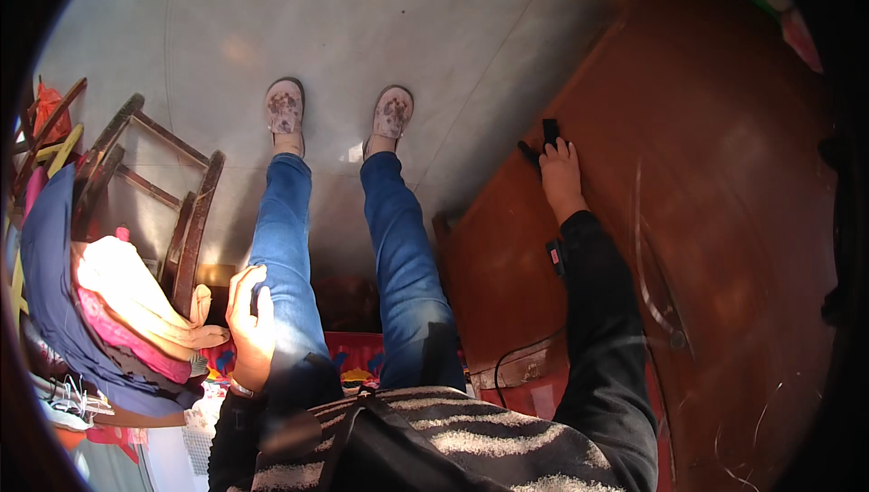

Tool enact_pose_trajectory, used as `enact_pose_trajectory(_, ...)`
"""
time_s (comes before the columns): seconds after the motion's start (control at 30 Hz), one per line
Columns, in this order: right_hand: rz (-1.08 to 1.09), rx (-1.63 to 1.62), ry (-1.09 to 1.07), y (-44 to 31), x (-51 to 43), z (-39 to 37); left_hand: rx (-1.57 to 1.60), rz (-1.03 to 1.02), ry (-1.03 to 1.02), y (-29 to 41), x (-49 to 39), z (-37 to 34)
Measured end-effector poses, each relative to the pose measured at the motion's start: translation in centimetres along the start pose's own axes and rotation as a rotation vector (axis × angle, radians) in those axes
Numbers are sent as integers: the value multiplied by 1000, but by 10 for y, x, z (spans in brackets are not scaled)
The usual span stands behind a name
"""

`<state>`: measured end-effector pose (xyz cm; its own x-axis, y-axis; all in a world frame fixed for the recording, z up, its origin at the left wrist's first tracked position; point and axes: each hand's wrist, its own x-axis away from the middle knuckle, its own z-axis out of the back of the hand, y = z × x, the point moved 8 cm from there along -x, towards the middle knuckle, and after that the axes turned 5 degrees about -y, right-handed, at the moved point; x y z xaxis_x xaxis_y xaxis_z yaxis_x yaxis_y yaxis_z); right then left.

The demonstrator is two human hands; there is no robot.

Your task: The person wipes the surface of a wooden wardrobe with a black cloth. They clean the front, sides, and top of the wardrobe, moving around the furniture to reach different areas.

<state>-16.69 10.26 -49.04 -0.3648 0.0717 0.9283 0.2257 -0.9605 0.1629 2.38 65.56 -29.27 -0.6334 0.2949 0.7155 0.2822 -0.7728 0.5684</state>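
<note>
My right hand [561,176] reaches out over the reddish-brown wooden tabletop [713,152], its fingers on a small black object [550,131] near the table's edge. What this object is cannot be told. Beneath my right forearm, another small black device [557,256] with a red label lies partly covered. On the other side, my left hand [251,319] is held above my left thigh in bright light, fingers apart, with nothing seen in it. A pile of folded clothes [129,288], white, pink and dark blue, is to the left of that hand.
A dark wooden stool frame [170,142] stands or lies on the grey floor [339,10] at the left. Behind it hangs a red plastic bag [51,108]. White wire hangers [81,397] are at the lower left. A black cable [499,370] runs by the table's near side.
</note>
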Motion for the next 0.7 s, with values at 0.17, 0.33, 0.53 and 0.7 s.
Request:
enact_pose_trajectory(0.17,150,-35,13,-21,-37,-16,-29,73,-77,-1,-18,-24)
enact_pose_trajectory(0.33,91,269,61,51,-103,43,-48,68,-78,5,-17,-28)
enact_pose_trajectory(0.53,-118,369,393,178,-153,107,-118,38,-76,5,-15,-35)
enact_pose_trajectory(0.7,-62,507,176,77,-116,54,-85,21,-65,5,-12,-37)
